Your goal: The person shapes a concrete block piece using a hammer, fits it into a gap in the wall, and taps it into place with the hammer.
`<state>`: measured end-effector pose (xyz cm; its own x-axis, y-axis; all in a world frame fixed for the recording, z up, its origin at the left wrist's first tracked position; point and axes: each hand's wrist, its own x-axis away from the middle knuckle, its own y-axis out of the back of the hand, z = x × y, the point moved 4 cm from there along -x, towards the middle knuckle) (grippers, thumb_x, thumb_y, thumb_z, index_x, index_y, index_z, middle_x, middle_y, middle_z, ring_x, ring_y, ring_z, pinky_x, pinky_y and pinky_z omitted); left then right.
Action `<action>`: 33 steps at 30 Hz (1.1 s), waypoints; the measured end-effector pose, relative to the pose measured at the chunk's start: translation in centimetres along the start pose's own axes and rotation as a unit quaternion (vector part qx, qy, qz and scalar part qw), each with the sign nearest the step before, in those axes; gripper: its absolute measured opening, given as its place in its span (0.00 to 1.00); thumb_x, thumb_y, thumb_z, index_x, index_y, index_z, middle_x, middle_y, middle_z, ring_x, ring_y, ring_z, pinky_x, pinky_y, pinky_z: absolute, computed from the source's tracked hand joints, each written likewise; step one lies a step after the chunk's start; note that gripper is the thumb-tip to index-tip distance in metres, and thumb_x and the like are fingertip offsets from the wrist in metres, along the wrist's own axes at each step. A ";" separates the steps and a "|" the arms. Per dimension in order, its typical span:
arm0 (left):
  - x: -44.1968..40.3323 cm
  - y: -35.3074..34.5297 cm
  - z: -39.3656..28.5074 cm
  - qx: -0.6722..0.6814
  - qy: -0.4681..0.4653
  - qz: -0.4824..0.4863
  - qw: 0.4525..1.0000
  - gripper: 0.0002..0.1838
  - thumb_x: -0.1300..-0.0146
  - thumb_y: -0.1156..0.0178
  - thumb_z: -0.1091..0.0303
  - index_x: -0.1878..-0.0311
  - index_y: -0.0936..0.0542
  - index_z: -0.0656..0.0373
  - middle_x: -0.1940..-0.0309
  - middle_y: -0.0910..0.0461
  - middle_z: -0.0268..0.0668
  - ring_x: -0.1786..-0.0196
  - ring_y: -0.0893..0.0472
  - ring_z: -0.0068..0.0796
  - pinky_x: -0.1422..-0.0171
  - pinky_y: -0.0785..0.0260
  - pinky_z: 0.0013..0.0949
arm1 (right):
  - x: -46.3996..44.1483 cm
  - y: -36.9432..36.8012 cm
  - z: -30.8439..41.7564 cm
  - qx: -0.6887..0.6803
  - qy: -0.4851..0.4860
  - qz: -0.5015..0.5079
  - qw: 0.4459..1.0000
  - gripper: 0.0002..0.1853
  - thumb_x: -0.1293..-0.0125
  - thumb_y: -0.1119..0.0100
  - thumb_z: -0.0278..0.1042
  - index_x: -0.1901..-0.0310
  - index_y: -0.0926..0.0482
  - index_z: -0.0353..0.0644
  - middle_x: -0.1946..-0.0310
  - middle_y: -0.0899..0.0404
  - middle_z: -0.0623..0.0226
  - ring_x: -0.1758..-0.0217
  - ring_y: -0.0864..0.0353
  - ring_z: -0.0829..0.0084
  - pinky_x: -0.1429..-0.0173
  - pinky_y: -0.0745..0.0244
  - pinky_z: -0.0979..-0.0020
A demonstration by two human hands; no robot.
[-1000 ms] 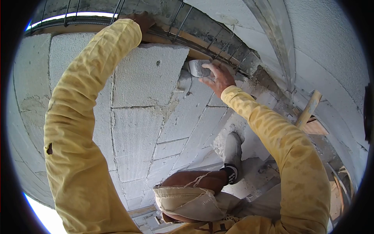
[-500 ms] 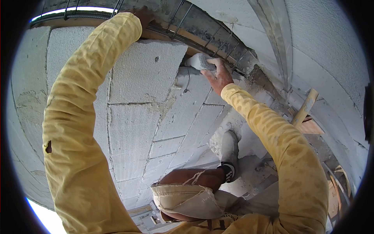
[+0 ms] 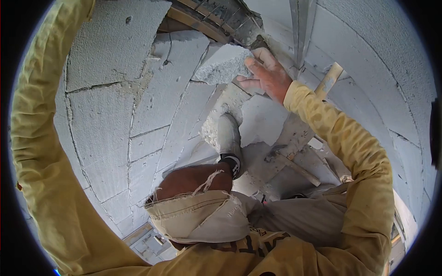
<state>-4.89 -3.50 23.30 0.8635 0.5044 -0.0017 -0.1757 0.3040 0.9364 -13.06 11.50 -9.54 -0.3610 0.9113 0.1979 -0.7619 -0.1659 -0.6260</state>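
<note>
My right hand [image 3: 271, 76] grips the right end of a broken piece of pale aerated concrete block [image 3: 223, 66], its rough broken face turned toward me. The piece is in front of the block wall [image 3: 103, 122], near the notch at its upper edge. My left arm, in a yellow sleeve [image 3: 39, 96], reaches up along the left side. The left hand itself is beyond the top of the view.
Steel reinforcing bars [image 3: 207, 14] run through a gap at the top. My shoe [image 3: 229, 135] rests on a rough ledge beside a larger broken block [image 3: 262, 120]. A wooden-handled tool [image 3: 299, 169] lies lower right, and a wooden strip [image 3: 330, 79] juts out above it.
The right hand has brought the block piece away from the notch, down and toward me. The view has shifted right, and the left hand has left the frame.
</note>
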 end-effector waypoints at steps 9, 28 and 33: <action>13.8 -17.5 -19.0 0.566 0.134 0.222 0.783 0.36 0.39 0.32 0.44 0.37 0.25 0.64 0.54 0.20 0.51 0.53 0.19 0.47 0.46 0.26 0.42 | 8.9 2.5 -1.6 0.012 -0.143 0.038 0.989 0.26 0.24 0.46 0.54 0.36 0.36 0.45 0.38 0.28 0.61 0.41 0.19 0.62 0.36 0.23 0.61; 15.0 -26.9 -28.5 0.442 0.085 0.187 0.873 0.30 0.37 0.36 0.55 0.35 0.28 0.58 0.44 0.29 0.47 0.49 0.19 0.53 0.44 0.24 0.49 | 32.3 9.7 -18.6 0.672 -0.299 -0.050 0.676 0.29 0.44 0.34 0.46 0.41 0.27 0.46 0.46 0.25 0.52 0.37 0.25 0.48 0.37 0.25 0.50; 7.5 -24.8 -31.1 0.394 -0.050 0.211 0.893 0.30 0.38 0.35 0.55 0.35 0.27 0.56 0.47 0.28 0.43 0.50 0.18 0.50 0.46 0.24 0.47 | 34.4 9.2 -15.4 0.654 -0.114 -0.055 0.745 0.20 0.44 0.36 0.39 0.49 0.25 0.44 0.52 0.22 0.59 0.45 0.20 0.54 0.43 0.23 0.52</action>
<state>-8.79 17.88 -10.90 0.8436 0.3534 0.4044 -0.1415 -0.5801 0.8021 -24.24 47.11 -20.11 -0.2261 0.8836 0.4101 -0.6118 -0.4564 0.6460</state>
